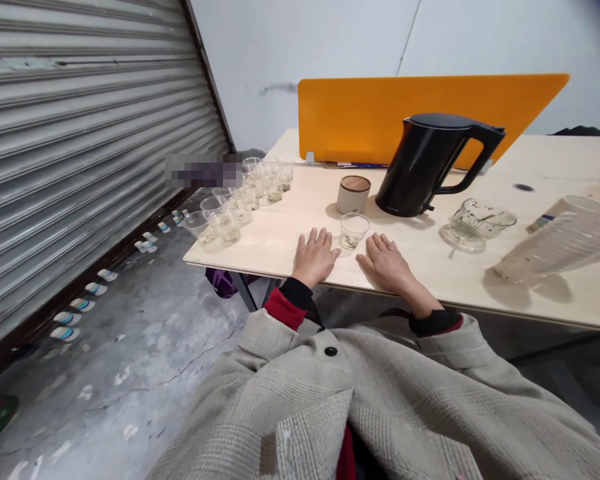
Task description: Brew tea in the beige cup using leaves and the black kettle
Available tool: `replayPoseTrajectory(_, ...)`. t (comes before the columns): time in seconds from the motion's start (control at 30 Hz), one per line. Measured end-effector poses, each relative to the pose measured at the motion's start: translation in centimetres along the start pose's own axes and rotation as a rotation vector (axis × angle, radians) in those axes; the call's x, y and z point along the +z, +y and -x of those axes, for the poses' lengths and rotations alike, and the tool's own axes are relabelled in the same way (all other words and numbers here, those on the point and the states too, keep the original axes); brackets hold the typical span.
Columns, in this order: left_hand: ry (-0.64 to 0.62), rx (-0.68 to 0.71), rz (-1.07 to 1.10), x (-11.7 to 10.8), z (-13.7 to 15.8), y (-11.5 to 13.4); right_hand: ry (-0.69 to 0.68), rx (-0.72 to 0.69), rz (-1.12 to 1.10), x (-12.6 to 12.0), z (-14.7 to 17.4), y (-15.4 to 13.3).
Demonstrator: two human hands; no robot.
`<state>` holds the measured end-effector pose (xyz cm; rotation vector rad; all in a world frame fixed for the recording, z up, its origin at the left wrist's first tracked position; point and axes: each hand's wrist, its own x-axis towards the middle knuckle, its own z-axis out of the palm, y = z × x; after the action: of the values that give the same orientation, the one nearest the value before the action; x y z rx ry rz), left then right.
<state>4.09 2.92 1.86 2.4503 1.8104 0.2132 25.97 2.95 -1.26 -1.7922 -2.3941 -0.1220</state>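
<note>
My left hand (315, 256) lies flat on the table near its front edge, fingers spread, with nothing in it. On the other side of a small clear plastic cup (354, 231), my right hand (384, 264) also rests flat and open. The cup stands upright between both hands, with dark bits like tea leaves at its bottom. Just behind it is a pale canister (353, 195) with a wooden lid. A black electric kettle (425, 167) stands upright farther back to the right, its handle pointing right.
Several clear cups (225, 229) with leaf bits crowd the table's left end. To the right are a glass bowl-like vessel (480, 222) and a stack of clear cups (560, 243) lying on its side. An orange divider (380, 120) stands behind. Several paper cups (83, 305) line the floor by the shutter.
</note>
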Motion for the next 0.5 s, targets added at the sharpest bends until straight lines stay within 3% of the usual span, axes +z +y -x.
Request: replayPoseTrajectory(0.5,0.01,0.01,-0.006,0.44,-0.14,-0.27,-0.03,0.028,-0.033,-0.32,-0.03,-0.26)
